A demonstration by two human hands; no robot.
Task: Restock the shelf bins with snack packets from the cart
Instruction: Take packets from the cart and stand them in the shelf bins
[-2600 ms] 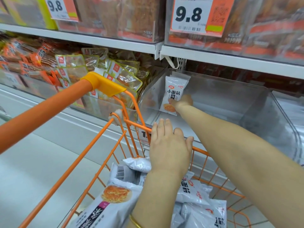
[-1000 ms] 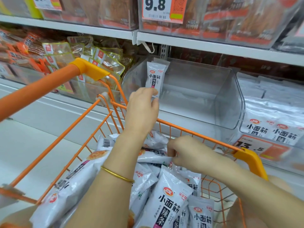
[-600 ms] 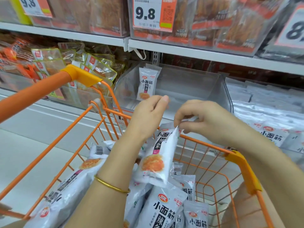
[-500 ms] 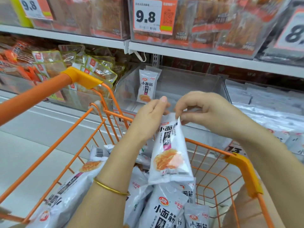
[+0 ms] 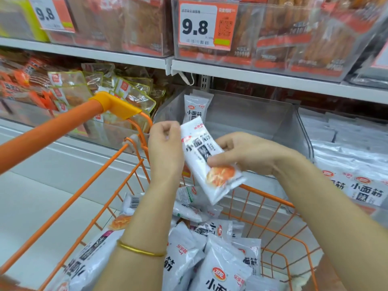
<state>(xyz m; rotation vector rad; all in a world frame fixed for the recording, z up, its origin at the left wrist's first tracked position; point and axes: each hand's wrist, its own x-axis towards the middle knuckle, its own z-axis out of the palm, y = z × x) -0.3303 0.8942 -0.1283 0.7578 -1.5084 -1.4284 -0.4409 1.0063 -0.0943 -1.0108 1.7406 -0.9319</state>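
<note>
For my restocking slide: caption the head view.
Left hand and right hand hold a white snack packet above the orange cart, near a clear bin.

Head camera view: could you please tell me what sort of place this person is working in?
Most likely a supermarket aisle: shelves hold clear bins of packaged snacks, orange price tags read 9.8, and an orange shopping cart carries white snack packets.

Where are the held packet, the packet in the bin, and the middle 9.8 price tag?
held packet (image 5: 197,156): head view, printed front.
packet in the bin (image 5: 195,111): head view, black lettering.
price tag (image 5: 197,26): head view, white part.
</note>
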